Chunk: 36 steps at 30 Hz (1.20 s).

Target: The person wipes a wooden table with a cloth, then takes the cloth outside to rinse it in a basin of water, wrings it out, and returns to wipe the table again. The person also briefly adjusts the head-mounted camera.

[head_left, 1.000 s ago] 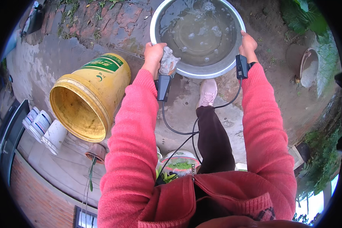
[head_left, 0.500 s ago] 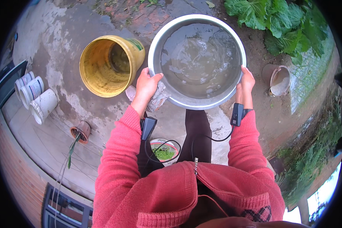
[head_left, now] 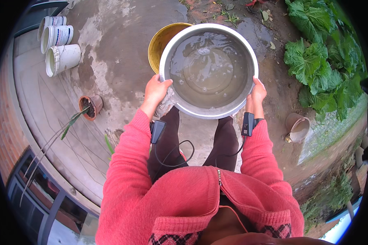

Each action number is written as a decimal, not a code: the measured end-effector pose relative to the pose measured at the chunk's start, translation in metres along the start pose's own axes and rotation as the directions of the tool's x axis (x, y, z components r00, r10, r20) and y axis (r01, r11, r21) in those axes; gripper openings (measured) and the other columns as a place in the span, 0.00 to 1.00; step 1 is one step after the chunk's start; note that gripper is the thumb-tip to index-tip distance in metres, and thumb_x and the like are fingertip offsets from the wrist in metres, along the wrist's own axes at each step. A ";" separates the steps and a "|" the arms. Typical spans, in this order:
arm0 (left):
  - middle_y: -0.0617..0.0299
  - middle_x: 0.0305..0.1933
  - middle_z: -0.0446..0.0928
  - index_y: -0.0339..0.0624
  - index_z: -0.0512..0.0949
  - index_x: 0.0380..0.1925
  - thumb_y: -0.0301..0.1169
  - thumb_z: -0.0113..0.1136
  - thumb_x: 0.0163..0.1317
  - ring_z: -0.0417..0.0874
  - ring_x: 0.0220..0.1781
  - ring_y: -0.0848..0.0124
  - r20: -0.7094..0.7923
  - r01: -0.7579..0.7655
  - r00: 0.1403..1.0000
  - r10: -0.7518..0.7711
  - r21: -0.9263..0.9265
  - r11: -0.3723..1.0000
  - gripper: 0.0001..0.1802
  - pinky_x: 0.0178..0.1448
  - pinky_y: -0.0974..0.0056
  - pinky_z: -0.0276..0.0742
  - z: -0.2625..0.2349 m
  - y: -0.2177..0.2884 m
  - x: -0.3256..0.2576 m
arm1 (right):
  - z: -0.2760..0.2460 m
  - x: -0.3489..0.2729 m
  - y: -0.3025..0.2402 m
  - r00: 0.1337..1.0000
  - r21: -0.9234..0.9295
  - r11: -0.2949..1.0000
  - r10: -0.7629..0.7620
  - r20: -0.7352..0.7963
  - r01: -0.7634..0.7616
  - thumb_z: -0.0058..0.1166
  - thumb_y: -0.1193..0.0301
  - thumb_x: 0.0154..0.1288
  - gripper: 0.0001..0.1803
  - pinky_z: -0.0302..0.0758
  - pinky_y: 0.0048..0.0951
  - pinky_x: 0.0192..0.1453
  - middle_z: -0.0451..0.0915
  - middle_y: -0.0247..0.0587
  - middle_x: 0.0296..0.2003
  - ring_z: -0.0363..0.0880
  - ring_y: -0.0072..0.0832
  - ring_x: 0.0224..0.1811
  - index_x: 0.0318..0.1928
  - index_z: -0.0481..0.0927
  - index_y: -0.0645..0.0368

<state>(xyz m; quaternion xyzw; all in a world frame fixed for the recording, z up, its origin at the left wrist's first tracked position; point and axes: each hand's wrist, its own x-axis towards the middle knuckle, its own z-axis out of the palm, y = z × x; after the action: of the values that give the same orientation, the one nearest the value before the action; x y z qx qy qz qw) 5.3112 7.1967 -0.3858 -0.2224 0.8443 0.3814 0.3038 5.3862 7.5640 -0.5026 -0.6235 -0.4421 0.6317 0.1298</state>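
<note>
The concrete yard fills the left of the view and gives way to bare earth on the right, where a bed of broad leafy greens grows. You hold the metal basin level in front of you over your legs, its murky water lying flat below the rim; a level carry of this kind keeps the water from slopping over. Behind the basin, and partly hidden by it, the yellow bucket stands on the ground with its mouth open. Three white tubs lie on their sides at the far left, well apart from you. A small terracotta pot with long thin leaves sits on the concrete near your left side. Your left hand closes on the basin's left rim, pressing what looks like crumpled plastic against the wall; your right hand clasps the opposite rim, so the load is shared evenly.
</note>
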 end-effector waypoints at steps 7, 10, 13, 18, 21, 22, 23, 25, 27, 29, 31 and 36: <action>0.54 0.42 0.84 0.30 0.78 0.51 0.34 0.65 0.55 0.84 0.41 0.69 -0.052 0.052 0.997 -0.054 -0.048 0.998 0.25 0.49 0.64 0.77 -0.071 -0.050 0.082 | 0.123 -0.038 0.039 0.997 -0.134 0.988 -0.080 0.009 0.081 0.68 0.77 0.54 0.12 0.73 0.28 0.48 0.85 0.40 0.36 0.80 0.27 0.39 0.40 0.83 0.67; 0.53 0.42 0.84 0.30 0.79 0.50 0.35 0.66 0.54 0.85 0.43 0.67 -0.066 0.022 0.997 -0.026 -0.054 0.998 0.25 0.50 0.63 0.77 -0.089 -0.064 0.113 | 0.155 -0.046 0.051 0.990 -0.158 0.978 -0.126 0.058 0.133 0.66 0.77 0.54 0.14 0.73 0.32 0.55 0.85 0.46 0.44 0.81 0.33 0.47 0.42 0.85 0.68; 0.51 0.41 0.85 0.31 0.80 0.46 0.37 0.66 0.52 0.86 0.43 0.64 -0.027 0.071 0.997 -0.078 -0.188 0.980 0.24 0.51 0.61 0.77 -0.102 -0.075 0.130 | 0.174 -0.049 0.066 0.972 -0.127 0.969 -0.198 0.123 0.214 0.67 0.77 0.54 0.10 0.75 0.31 0.47 0.86 0.41 0.36 0.81 0.28 0.39 0.37 0.86 0.67; 0.51 0.40 0.85 0.31 0.80 0.46 0.35 0.66 0.53 0.85 0.41 0.65 0.001 0.071 0.997 -0.072 -0.149 0.986 0.23 0.50 0.62 0.77 -0.104 -0.085 0.151 | 0.182 -0.034 0.087 0.989 -0.190 0.971 -0.146 0.003 0.144 0.67 0.76 0.54 0.10 0.75 0.32 0.48 0.87 0.41 0.36 0.82 0.28 0.39 0.37 0.86 0.67; 0.51 0.39 0.84 0.32 0.80 0.47 0.36 0.66 0.54 0.85 0.40 0.64 0.023 0.072 0.997 -0.069 -0.240 0.968 0.24 0.50 0.61 0.77 -0.100 -0.090 0.156 | 0.181 -0.025 0.090 0.975 -0.281 0.934 -0.218 0.039 0.220 0.67 0.74 0.54 0.12 0.75 0.31 0.49 0.86 0.41 0.35 0.82 0.30 0.39 0.38 0.85 0.68; 0.51 0.40 0.84 0.31 0.79 0.47 0.37 0.66 0.54 0.85 0.40 0.64 0.022 0.063 0.998 -0.059 -0.261 0.963 0.24 0.50 0.61 0.77 -0.102 -0.090 0.156 | 0.180 -0.026 0.087 0.977 -0.328 0.921 -0.213 0.022 0.208 0.67 0.74 0.54 0.13 0.75 0.31 0.49 0.86 0.41 0.35 0.82 0.30 0.38 0.39 0.85 0.68; 0.51 0.40 0.84 0.31 0.79 0.48 0.38 0.66 0.54 0.85 0.40 0.64 0.053 0.087 0.996 -0.076 -0.269 0.959 0.25 0.49 0.61 0.77 -0.104 -0.088 0.154 | 0.178 -0.030 0.081 0.968 -0.360 0.898 -0.228 0.109 0.252 0.68 0.72 0.55 0.16 0.75 0.31 0.50 0.85 0.42 0.38 0.82 0.31 0.41 0.42 0.84 0.68; 0.50 0.43 0.83 0.31 0.78 0.51 0.42 0.66 0.56 0.84 0.43 0.65 -0.184 0.021 0.981 -0.056 -0.191 0.981 0.28 0.50 0.62 0.76 -0.109 -0.079 0.147 | 0.179 -0.051 0.069 0.980 -0.454 0.870 -0.147 0.134 0.192 0.68 0.70 0.55 0.22 0.76 0.32 0.51 0.83 0.44 0.46 0.81 0.31 0.46 0.50 0.81 0.66; 0.51 0.46 0.79 0.29 0.75 0.54 0.52 0.63 0.60 0.80 0.48 0.67 -0.361 -0.001 0.931 -0.042 -0.118 0.993 0.36 0.53 0.62 0.75 -0.116 -0.062 0.133 | 0.172 -0.086 0.052 0.739 -0.697 0.357 -0.564 0.369 0.621 0.68 0.68 0.56 0.28 0.76 0.32 0.52 0.78 0.46 0.54 0.78 0.31 0.51 0.57 0.77 0.61; 0.52 0.45 0.78 0.28 0.74 0.53 0.55 0.60 0.64 0.79 0.48 0.67 -0.189 0.030 0.973 -0.135 -0.471 0.881 0.36 0.55 0.60 0.75 -0.104 -0.035 0.119 | 0.175 -0.133 0.043 0.656 -0.566 0.334 -0.420 0.627 0.754 0.68 0.65 0.57 0.34 0.76 0.33 0.53 0.70 0.49 0.62 0.75 0.30 0.57 0.64 0.72 0.54; 0.55 0.42 0.77 0.29 0.74 0.52 0.57 0.56 0.67 0.79 0.46 0.68 -0.011 0.116 0.984 -0.175 -0.709 0.695 0.36 0.54 0.58 0.75 -0.075 -0.010 0.102 | 0.178 -0.183 0.049 0.611 -0.397 0.830 0.089 0.787 0.392 0.69 0.63 0.57 0.34 0.76 0.32 0.52 0.70 0.50 0.62 0.74 0.28 0.57 0.64 0.72 0.53; 0.56 0.42 0.79 0.33 0.74 0.51 0.46 0.64 0.64 0.80 0.42 0.69 0.304 0.241 0.949 0.082 -0.869 0.433 0.27 0.49 0.62 0.76 -0.022 -0.005 0.105 | 0.198 -0.184 0.069 0.564 -0.360 0.922 0.221 0.795 0.147 0.64 0.68 0.64 0.15 0.74 0.24 0.44 0.83 0.32 0.38 0.78 0.18 0.41 0.47 0.80 0.65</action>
<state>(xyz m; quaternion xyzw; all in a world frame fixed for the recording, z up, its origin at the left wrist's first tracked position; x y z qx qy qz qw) 5.2312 7.1615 -0.4486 -0.3287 0.4440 0.7846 0.2816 5.2692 7.3142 -0.4621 -0.2781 -0.5527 0.7510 -0.2305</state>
